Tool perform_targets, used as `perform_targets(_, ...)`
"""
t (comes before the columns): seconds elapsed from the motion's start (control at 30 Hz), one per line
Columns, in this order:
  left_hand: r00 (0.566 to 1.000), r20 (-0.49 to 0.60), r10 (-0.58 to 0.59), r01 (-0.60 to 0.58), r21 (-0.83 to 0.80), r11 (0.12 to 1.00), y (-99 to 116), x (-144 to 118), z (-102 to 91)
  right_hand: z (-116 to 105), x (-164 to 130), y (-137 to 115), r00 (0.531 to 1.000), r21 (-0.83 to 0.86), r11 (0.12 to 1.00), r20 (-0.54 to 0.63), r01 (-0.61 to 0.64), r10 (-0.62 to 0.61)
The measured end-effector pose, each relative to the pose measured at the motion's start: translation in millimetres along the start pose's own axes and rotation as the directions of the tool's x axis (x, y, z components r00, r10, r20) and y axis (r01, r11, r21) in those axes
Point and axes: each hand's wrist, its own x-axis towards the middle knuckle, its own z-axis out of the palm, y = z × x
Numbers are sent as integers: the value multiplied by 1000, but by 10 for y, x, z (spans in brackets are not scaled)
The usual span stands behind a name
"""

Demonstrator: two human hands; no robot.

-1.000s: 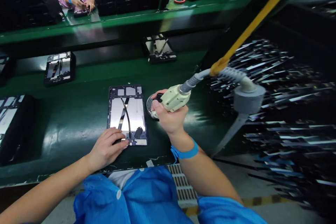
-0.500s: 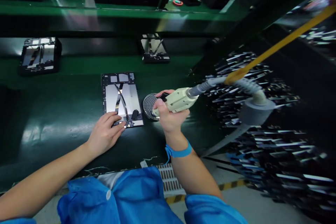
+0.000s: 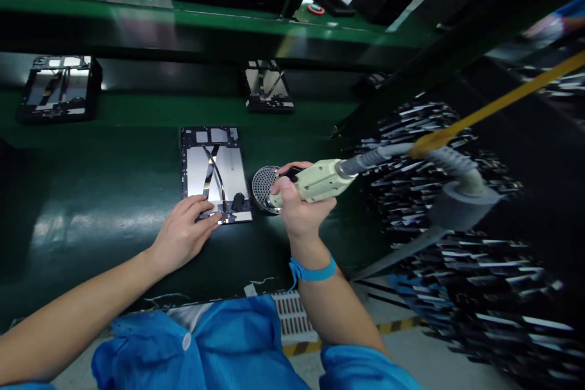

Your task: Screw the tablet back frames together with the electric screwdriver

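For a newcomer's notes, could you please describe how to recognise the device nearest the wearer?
On the green bench, find the right hand holding a pale tool. Left of it lies an open device with crossed dark strips; only this one touches the left hand.

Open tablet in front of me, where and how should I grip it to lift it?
Probably by the left long edge of the tablet, coming from the left, beyond the left hand. It lies flat, dark cables cross its exposed middle, and the round perforated dish sits close by on the right.
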Motion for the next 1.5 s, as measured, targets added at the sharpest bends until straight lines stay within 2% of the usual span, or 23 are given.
perform_targets(0.13,999,-30,-32,31,-33,999,-5,70,42,84,-2,-241,1000,66,998,6,-11,11)
perform_targets(0.27,998,-44,-39,37,-57,998,-3,94,48,292,-138,-400,984,183,982,179,-36,3)
perform_targets(0.4,999,-41,-30,27,-56,998,-1,91,42,449,-279,-346,955,175,982,297,-63,8)
perform_targets(0.57,998,-44,-35,33,-57,998,3,93,47,470,-326,-276,943,148,986,332,-76,23)
perform_targets(0.73,999,-13,-48,48,-49,998,12,87,26,494,-334,-342,935,138,985,352,-106,51)
perform_targets(0.87,999,3,-46,47,-30,998,15,76,3,536,-361,-368,924,176,981,383,-87,13)
perform_targets(1.03,999,-10,-42,41,-24,999,-14,43,21,492,-369,-368,928,129,989,355,75,-117)
perform_targets(1.1,999,0,-38,38,-32,999,-34,27,36,405,-310,-360,951,135,989,292,68,-105)
perform_targets(1.2,1000,1,-26,26,-37,999,-53,11,56,215,-142,-285,992,106,993,107,54,-66)
perform_targets(1.27,1000,2,-26,26,-37,999,-54,9,62,92,-20,-186,999,56,997,8,50,-51)
perform_targets(1.37,999,4,-39,39,-39,998,-47,11,61,-32,96,-26,999,-38,999,-47,20,-21)
perform_targets(1.5,999,1,-35,35,-36,999,-42,16,51,-78,109,87,998,-96,995,-61,23,-29)
